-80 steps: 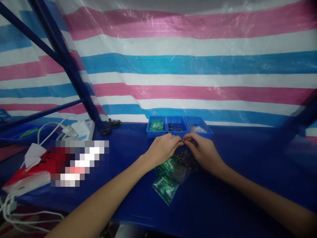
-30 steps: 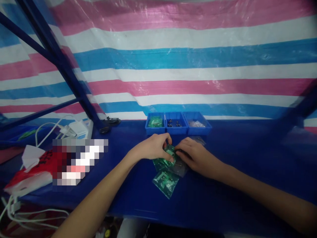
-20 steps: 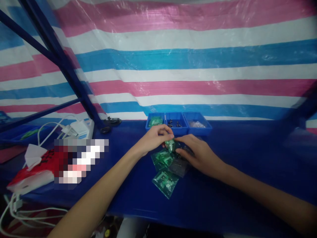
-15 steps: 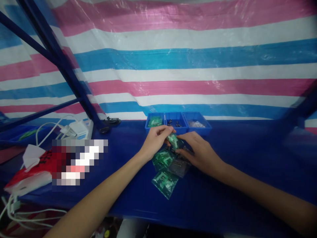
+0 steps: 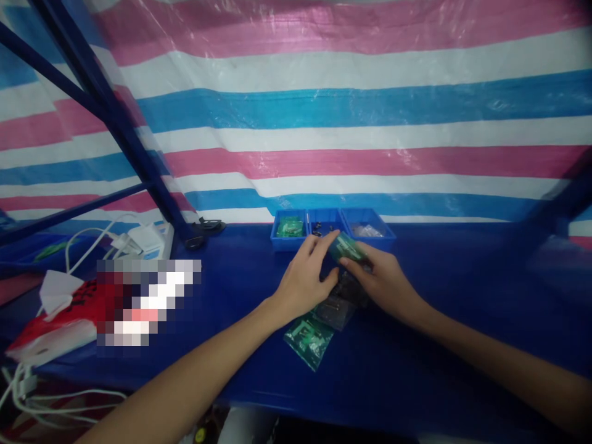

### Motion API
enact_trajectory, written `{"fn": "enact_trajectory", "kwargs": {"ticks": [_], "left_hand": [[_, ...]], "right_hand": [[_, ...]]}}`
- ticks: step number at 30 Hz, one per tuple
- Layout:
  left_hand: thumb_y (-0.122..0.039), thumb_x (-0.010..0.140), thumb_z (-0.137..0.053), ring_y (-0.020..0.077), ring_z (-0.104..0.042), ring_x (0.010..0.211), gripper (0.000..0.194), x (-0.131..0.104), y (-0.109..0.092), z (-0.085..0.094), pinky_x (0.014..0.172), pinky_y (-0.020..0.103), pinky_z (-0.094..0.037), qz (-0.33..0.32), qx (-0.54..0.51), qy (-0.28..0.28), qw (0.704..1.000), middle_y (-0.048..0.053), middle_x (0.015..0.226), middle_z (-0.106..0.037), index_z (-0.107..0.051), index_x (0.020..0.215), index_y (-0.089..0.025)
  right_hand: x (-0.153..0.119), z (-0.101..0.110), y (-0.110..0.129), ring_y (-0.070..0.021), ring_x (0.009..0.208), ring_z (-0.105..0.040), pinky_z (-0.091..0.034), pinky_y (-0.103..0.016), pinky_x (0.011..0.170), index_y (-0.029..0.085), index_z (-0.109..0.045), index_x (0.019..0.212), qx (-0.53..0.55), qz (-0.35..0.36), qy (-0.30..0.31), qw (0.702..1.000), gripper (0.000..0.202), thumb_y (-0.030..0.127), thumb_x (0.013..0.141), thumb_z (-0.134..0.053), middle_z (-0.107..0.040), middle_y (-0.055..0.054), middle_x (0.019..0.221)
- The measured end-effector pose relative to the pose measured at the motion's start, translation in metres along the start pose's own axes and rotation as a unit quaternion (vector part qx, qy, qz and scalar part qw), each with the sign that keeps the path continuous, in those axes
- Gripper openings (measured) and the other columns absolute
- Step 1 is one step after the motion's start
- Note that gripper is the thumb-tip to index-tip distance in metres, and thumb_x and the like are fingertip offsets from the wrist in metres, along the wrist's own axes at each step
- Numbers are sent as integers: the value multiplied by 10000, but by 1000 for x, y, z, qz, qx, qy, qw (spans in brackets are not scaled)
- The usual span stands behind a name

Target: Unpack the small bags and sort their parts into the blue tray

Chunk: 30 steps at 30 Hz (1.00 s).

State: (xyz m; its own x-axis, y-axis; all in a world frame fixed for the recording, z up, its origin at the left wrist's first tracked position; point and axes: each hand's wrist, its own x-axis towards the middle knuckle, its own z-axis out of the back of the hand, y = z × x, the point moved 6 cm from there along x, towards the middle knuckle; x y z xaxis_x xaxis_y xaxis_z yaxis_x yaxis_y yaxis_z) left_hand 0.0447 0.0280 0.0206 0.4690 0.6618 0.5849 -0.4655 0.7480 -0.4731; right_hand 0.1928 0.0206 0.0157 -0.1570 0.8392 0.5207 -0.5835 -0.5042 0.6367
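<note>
A small green plastic bag (image 5: pixel 346 247) is pinched between the thumb and fingers of my right hand (image 5: pixel 386 274), tilted above the table. Beside it, my left hand (image 5: pixel 303 277) has its fingers stretched out and its thumb apart; the fingertips come close to the bag's left edge, and whether they touch it I cannot tell. Below the hands lies a clear, dark-looking bag (image 5: pixel 333 310) with small parts in it. Nearer to me, another green bag (image 5: pixel 309 340) with pale pieces inside rests flat. My left hand covers part of the pile.
Three joined blue trays stand behind the hands: the left tray (image 5: pixel 272 237) has green bags, the middle one small dark parts, the right one (image 5: pixel 391 234) clear bags. At left are a red and white package (image 5: pixel 60 327), white cables and a blue metal frame (image 5: pixel 134 160).
The green bag has passed from my left hand's grasp into my right hand, moving right and slightly away. My left hand has opened and shifted a little right, over the pile.
</note>
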Motion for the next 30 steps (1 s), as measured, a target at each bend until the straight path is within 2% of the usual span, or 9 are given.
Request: {"fn": "enact_trajectory", "kwargs": {"ticks": [3,5,9,13,18,21,25,30], "left_hand": [[-207,885,-610,221,-511,1164,602,2,-2,5,976,373,-500,-19,28,-19,999,90,1258,-452,-394,1444,-266],[-199,876,-630,232,-486,1212,640,2,-2,7,1026,393,-472,-29,31,-19,999,89,1273,-449,-374,1457,-277],[-162,848,-663,238,-479,1224,756,3,-4,6,1052,412,-455,-27,27,-3,999,89,1297,-451,-302,1498,-300],[-135,818,-687,241,-463,1233,732,2,-5,5,1044,404,-457,-37,33,-3,999,82,1293,-434,-375,1457,-307],[-77,834,-615,227,-479,1201,677,3,-1,4,1008,390,-481,-51,30,-1,998,77,1260,-437,-402,1440,-291],[-90,876,-566,224,-505,1158,614,2,0,3,996,410,-487,-63,25,0,998,86,1243,-462,-407,1438,-280],[-107,953,-459,215,-521,1129,444,2,-1,6,966,411,-494,-76,37,-9,996,91,1193,-502,-482,1370,-260],[-250,1006,-464,190,-548,983,206,3,0,11,869,376,-510,-70,85,-31,993,66,1034,-534,-613,1141,-207]], "right_hand": [[-1,0,-1,-213,762,-629,-468,-318,660,215,-613,1157,24,-21,-2,999,268,326,913,-593,-704,-28,915],[-2,-1,-1,-206,742,-619,-461,-311,649,212,-600,1164,38,-28,0,999,273,341,925,-578,-693,-25,895],[-2,1,2,-185,702,-570,-431,-292,617,195,-612,1009,57,-33,-5,998,241,379,990,-456,-633,-19,807],[-2,3,4,-179,710,-549,-423,-282,625,197,-587,916,72,-32,-14,997,285,412,1004,-421,-604,-17,791],[-2,0,3,-191,737,-561,-435,-293,636,199,-593,908,95,-52,10,994,333,457,1002,-407,-616,-21,815],[-2,-3,2,-217,816,-601,-467,-323,698,209,-629,1056,98,-54,22,993,341,474,994,-424,-655,-34,896],[-3,-4,-6,-251,902,-636,-499,-382,785,220,-548,1323,97,-83,14,992,446,486,974,-468,-694,-59,999],[-3,-1,-5,-256,868,-643,-505,-372,710,227,-524,1356,89,-88,9,992,475,507,986,-420,-701,-63,954]]}}
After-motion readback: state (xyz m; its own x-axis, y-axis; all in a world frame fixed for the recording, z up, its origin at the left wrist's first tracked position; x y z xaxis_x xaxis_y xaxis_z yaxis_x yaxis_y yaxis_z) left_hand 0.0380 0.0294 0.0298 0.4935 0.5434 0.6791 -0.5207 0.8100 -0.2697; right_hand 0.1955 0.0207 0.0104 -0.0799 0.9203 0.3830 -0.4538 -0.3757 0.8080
